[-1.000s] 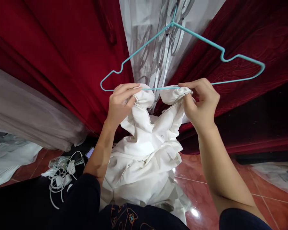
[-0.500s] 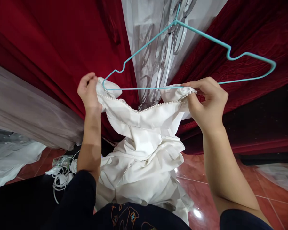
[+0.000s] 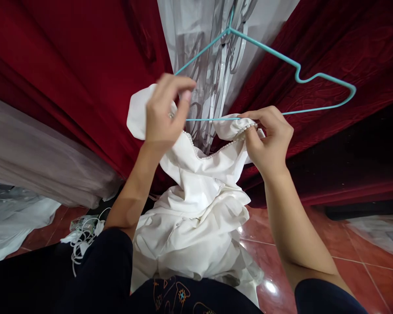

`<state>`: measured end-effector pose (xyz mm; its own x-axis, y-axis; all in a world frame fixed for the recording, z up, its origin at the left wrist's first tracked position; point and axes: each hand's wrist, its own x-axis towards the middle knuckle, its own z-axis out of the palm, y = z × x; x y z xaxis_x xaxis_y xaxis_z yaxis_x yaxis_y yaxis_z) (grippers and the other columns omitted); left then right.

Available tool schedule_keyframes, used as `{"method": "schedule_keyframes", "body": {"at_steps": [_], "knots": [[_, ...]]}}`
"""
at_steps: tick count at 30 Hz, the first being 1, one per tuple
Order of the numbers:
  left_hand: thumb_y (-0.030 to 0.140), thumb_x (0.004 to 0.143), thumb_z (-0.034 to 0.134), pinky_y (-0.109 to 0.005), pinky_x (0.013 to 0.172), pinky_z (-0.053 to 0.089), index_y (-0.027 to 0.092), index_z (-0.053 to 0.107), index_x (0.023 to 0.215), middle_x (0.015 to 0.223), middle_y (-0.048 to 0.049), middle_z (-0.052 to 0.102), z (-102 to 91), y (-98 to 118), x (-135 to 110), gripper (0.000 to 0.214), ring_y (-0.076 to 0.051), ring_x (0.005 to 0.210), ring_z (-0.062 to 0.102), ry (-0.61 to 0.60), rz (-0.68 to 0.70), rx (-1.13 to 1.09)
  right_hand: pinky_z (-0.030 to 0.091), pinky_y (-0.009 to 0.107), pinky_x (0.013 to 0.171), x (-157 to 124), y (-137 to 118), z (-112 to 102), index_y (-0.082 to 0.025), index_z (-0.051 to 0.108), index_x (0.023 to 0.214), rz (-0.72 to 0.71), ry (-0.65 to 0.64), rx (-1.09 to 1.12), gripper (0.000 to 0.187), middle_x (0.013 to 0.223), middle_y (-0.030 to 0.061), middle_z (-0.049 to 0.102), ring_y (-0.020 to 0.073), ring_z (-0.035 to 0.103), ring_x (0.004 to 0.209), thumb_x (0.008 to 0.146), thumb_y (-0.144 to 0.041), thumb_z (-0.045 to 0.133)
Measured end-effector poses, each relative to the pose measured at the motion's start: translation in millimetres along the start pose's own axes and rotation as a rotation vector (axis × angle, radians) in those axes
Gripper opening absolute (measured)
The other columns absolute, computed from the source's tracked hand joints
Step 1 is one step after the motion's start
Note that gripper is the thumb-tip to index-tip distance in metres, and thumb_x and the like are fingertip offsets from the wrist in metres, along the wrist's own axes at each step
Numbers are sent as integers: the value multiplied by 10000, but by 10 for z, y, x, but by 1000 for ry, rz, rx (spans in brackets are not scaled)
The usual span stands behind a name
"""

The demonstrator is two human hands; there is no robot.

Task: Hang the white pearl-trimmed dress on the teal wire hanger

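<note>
A white dress (image 3: 199, 205) with a pearl-beaded neckline hangs in front of me, its skirt bunched toward the floor. A light-blue wire hanger (image 3: 265, 44) is above the neckline, and its left end is hidden behind my left hand. My left hand (image 3: 165, 111) is beside the dress's left shoulder piece (image 3: 138, 112), thumb and fingers apart and slightly blurred. On the other side, my right hand (image 3: 270, 139) pinches the right shoulder piece (image 3: 227, 127) at its beaded edge, close to the hanger's bottom bar.
White scrolled metalwork (image 3: 221, 83) stands behind the hanger, between red curtains (image 3: 68, 65). Tangled white cables (image 3: 81, 244) lie at lower left. White fabric (image 3: 16, 222) spreads over the reddish floor tiles (image 3: 314, 261).
My left hand has moved right and up from the dress's left shoulder, loosening its grip, and that shoulder piece now flares outward. The hanger has shifted slightly left; my right hand still pinches the dress.
</note>
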<state>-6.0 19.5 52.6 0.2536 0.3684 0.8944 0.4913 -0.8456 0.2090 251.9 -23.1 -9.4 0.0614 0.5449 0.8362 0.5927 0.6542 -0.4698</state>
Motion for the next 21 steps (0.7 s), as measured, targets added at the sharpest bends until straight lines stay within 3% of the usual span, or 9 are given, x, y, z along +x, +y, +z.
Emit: {"method": "schedule_keyframes", "body": {"at_steps": [2, 4, 7, 10, 14, 18, 21], "knots": [[291, 1161, 422, -389, 995, 559, 246, 741, 1191, 1139, -64, 753, 151, 144, -138, 323, -224, 1103, 714, -259, -18, -6, 515, 374, 733, -7, 5, 24, -231, 776, 1008, -11, 9, 8, 225, 928, 59, 711, 209, 655, 843, 934, -145, 583], [161, 1120, 406, -383, 1000, 542, 233, 743, 1244, 1141, -50, 770, 292, 211, -246, 367, -215, 1077, 731, -405, -56, 8, 516, 368, 723, -34, -10, 36, -229, 778, 1043, -15, 8, -1, 248, 940, 62, 692, 207, 653, 856, 935, -141, 572], [48, 1052, 413, -355, 969, 532, 218, 756, 1272, 1104, -35, 788, 398, 242, -310, 441, -194, 1028, 747, -389, -111, -12, 525, 366, 712, -127, -47, -5, -249, 776, 1180, -41, 13, -58, 309, 1139, 104, 673, 246, 670, 1009, 935, -180, 602], [25, 1016, 441, -322, 927, 552, 209, 780, 1233, 1085, -28, 796, 360, 258, -280, 441, -186, 1005, 755, -364, -170, -79, 491, 365, 658, -222, 14, -177, -272, 766, 1235, -47, 164, -142, 334, 1303, 139, 603, 270, 656, 1037, 918, -233, 667], [29, 986, 488, -304, 870, 582, 218, 809, 1140, 1045, -15, 806, 243, 259, -209, 404, -202, 978, 765, -388, -258, -82, 303, 336, 566, -121, 389, -616, -267, 734, 993, 40, 522, -172, 244, 1059, 87, 626, 132, 462, 666, 785, -150, 782], [16, 975, 507, -305, 891, 604, 231, 817, 1128, 1079, -5, 813, 195, 311, -155, 407, -203, 1005, 778, -446, -328, -73, 243, 326, 602, 297, 668, -940, -243, 604, 736, 116, 599, -42, 308, 745, 27, 577, 130, 460, 627, 586, 23, 647], [14, 985, 497, -326, 938, 607, 237, 814, 1151, 1095, -4, 810, 188, 357, -131, 421, -201, 1023, 781, -483, -369, -44, 214, 327, 638, 659, 542, -925, -243, 584, 747, 73, 545, 38, 278, 760, 13, 539, 113, 420, 643, 584, -23, 533]]}}
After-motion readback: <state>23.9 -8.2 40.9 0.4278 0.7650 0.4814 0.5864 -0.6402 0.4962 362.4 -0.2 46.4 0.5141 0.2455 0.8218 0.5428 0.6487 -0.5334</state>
